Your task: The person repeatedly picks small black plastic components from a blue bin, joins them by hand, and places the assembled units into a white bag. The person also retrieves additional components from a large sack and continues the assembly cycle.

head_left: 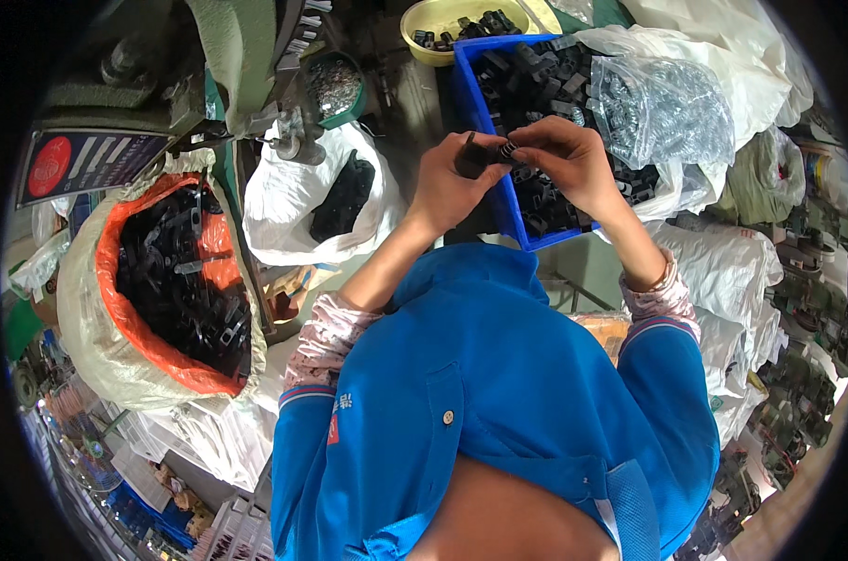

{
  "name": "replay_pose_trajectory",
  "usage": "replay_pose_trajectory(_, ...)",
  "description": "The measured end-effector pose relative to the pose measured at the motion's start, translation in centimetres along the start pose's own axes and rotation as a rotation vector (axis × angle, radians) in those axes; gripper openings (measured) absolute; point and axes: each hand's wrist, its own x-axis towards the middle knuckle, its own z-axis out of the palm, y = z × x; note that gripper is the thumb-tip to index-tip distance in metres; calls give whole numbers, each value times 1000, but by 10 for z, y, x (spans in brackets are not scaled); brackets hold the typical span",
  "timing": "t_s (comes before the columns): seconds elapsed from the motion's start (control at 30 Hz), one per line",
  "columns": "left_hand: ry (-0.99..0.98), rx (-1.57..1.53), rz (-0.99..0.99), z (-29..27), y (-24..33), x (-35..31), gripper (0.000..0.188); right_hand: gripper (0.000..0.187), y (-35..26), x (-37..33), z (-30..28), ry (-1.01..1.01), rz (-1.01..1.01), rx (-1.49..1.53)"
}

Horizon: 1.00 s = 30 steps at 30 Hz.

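Note:
My left hand point(449, 184) is closed around a black plastic part point(471, 157) with a dark, blocky shape. Between the fingertips of my right hand point(568, 159) is a small metal coil spring point(507, 150), right at the end of the black part. Whether the spring touches the part or sits inside it, I cannot tell. Both hands are over the near left side of a blue crate point(509, 201), which holds many black plastic parts point(545, 79). A clear plastic bag of coil springs point(662, 107) lies across the crate's right side.
Left of my hands stands a white sack point(279, 201) with black pieces inside. Farther left, an orange-lined sack point(115, 280) holds black parts. A yellow bowl point(424, 23) and a green tray point(360, 98) of small metal pieces sit at the back, near a machine point(241, 61).

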Motion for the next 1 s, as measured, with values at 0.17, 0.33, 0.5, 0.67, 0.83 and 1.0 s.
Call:
replay_pose_trajectory(0.17,108,172,86,-9,8,-7,29,15,-26,19,11,-149,-349,-555)
replay_pose_trajectory(0.33,275,74,-29,-32,20,-24,38,24,-32,54,28,-303,-175,-266)
replay_pose_trajectory(0.5,411,203,183,-68,19,-47,32,47,-23,74,63,-404,299,290)
replay_pose_trajectory(0.67,537,175,316,-84,25,-69,24,34,2,78,109,-673,661,847)
replay_pose_trajectory(0.83,593,308,202,-106,34,-101,14,21,-7,85,131,-665,683,898)
replay_pose_trajectory(1.0,620,422,186,-118,33,-115,13,26,-17,73,146,-633,626,845)
